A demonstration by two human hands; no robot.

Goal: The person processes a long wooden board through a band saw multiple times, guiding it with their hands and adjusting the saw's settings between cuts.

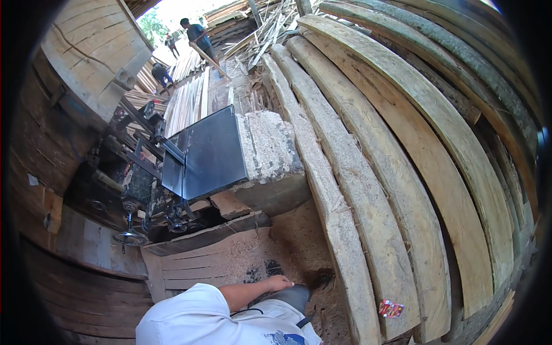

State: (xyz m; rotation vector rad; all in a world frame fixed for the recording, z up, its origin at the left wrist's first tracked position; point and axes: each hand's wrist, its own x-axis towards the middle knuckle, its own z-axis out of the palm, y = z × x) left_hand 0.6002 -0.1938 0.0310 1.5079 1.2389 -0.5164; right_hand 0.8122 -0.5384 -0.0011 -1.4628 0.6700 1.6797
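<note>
My left hand (279,282) is low in the head view, at the end of a bare forearm that comes out of a white sleeve. Its fingers look curled together, and whatever they may hold is too small to make out. It rests over or just above the dark grey cloth (296,296) on my leg. My right hand is out of sight. Ahead of me stands a saw machine with a flat dark metal table (213,152), well beyond my reach. A metal handwheel (131,237) sits at its near left side.
Long thick wooden planks (368,167) lie side by side on the right, with a small red packet (391,309) on one. A sawdust-covered block (267,146) adjoins the saw table. Sawdust covers the floor (247,253). Farther off, a person (198,37) holds a long board; others are behind.
</note>
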